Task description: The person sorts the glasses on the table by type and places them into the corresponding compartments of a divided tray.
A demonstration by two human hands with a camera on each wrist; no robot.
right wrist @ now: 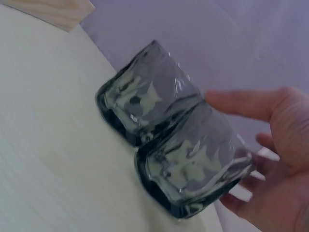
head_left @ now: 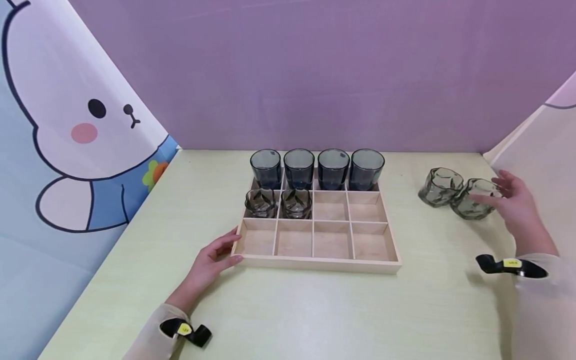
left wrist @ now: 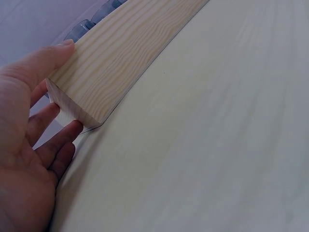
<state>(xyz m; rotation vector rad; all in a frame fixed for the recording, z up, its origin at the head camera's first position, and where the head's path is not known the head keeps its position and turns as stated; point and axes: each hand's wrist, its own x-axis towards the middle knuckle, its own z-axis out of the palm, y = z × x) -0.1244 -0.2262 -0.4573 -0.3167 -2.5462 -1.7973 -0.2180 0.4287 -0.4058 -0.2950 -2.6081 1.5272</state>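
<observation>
My left hand (head_left: 209, 262) holds the near left corner of a wooden compartment tray (head_left: 315, 263), with the thumb on the front wall and the fingers at the left side. At the right, my right hand (head_left: 519, 207) has its thumb and fingers round a short wavy greenish glass (head_left: 472, 209). In the right wrist view the thumb is at this glass's rim (right wrist: 212, 113) and the fingertips at its far side. A matching wavy glass (head_left: 442, 189) stands right beside it. Two darker-looking wavy glasses (head_left: 261, 204) sit in the left compartments of the tray's middle row.
Several tall blue-grey glasses (head_left: 299, 170) fill the tray's back row. The tray stands on a pale wooden table (head_left: 292, 315). Behind it hangs a purple backdrop (head_left: 315, 75), and a cloth with a cartoon animal (head_left: 76, 100) is at the left.
</observation>
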